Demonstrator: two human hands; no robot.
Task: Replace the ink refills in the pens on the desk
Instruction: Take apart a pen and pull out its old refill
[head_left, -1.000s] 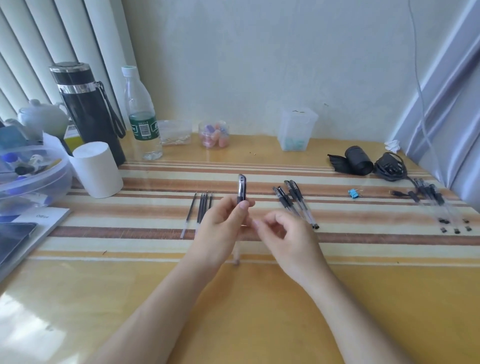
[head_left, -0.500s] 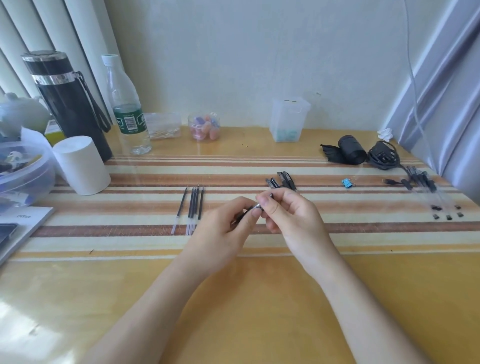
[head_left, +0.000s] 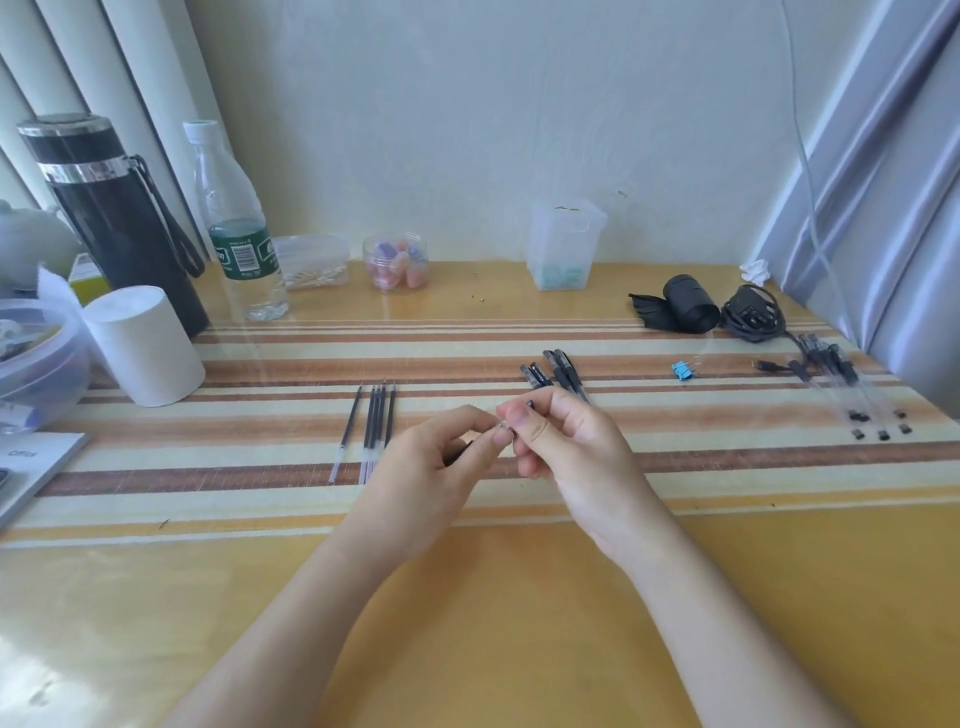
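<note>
Pen (head_left: 459, 453), upright a second ago, now slants between our left hand (head_left: 431, 467) and right hand (head_left: 566, 452), both pinching it, beside the refills (head_left: 374, 431).

Single head view, looking forward-down over desk (head_left: 493, 649).

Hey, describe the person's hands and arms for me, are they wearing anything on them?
The left hand and right hand are bare: no gloves, rings, watch or bracelet show. The left forearm and right forearm are uncovered down to the frame's lower edge, no sleeve in view.
</note>
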